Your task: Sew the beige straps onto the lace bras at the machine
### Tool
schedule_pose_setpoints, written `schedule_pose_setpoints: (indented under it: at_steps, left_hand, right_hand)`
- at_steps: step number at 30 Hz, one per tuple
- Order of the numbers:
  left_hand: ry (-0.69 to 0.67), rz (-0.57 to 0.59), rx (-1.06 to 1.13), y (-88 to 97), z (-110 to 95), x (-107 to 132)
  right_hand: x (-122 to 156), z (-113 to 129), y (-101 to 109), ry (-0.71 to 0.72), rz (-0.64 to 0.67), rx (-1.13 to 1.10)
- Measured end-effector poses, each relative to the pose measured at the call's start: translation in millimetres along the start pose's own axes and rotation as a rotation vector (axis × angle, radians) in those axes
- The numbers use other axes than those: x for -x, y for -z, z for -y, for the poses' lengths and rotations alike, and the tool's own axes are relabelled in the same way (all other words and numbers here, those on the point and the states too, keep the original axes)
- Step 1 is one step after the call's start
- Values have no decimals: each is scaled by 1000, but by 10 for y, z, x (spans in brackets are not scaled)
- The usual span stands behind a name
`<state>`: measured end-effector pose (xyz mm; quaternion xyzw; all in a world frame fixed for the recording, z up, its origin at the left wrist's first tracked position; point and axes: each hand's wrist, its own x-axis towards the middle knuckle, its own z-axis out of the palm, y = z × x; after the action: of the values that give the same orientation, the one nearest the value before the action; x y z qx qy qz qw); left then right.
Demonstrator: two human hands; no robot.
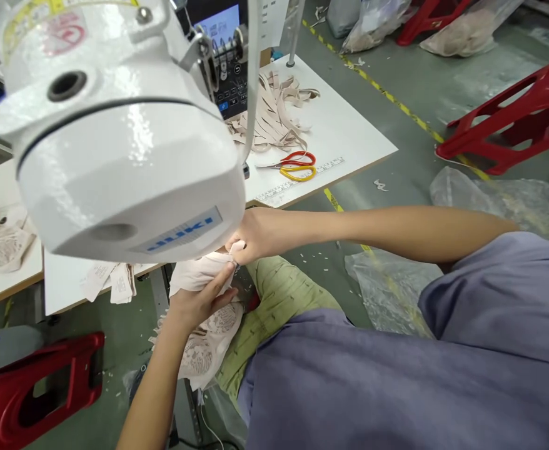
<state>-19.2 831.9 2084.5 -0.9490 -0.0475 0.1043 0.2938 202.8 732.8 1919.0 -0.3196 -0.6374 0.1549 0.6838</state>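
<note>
A pale pink lace bra (209,328) hangs below the white sewing machine head (134,175), in front of the green cloth over my lap. My right hand (254,234) is closed in a pinch on the upper edge of the bra, where a short pale strip end sticks out at the fingertips. Just below it, my left hand (202,303) presses the bra's fabric between thumb and fingers, its fingertips close to the right hand. The machine head hides the needle area and some of the right fingers.
Red-and-yellow-handled scissors (297,167) lie by a printed ruler scale (302,181) on the white table (349,134). Behind them is a heap of beige strips (279,109). Paper labels (122,284) overhang the left table edge. Red stools (513,119) and plastic bags stand on the floor.
</note>
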Motion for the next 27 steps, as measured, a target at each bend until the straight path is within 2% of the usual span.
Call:
schedule_pose_setpoints:
  at_steps: [4,8,11,14,19,22,27]
  left_hand:
    - [87,-24,122,-5,41,-58]
    - [164,-68,172,-35,-9,-57]
    - [104,-48,96,-48,-76,-27]
    - [-5,-35,-35,-33,-203,-31]
    - [-53,-111,-134,26,-514,-169]
    - [-19,-138,-87,40,-671,-240]
    - [74,-148,-63,-2,-842,-255]
  right_hand:
    - [-26,36,18,-47,61,138]
    - [-45,45,18,-47,66,144]
    - [-13,-32,-19,-28,35,118]
    - [79,-208,-127,68,-86,34]
    - [228,-472,-400,284,-464,85]
    - [229,-486,-474,285,-519,48]
    - [180,-422,-417,254,-510,-30]
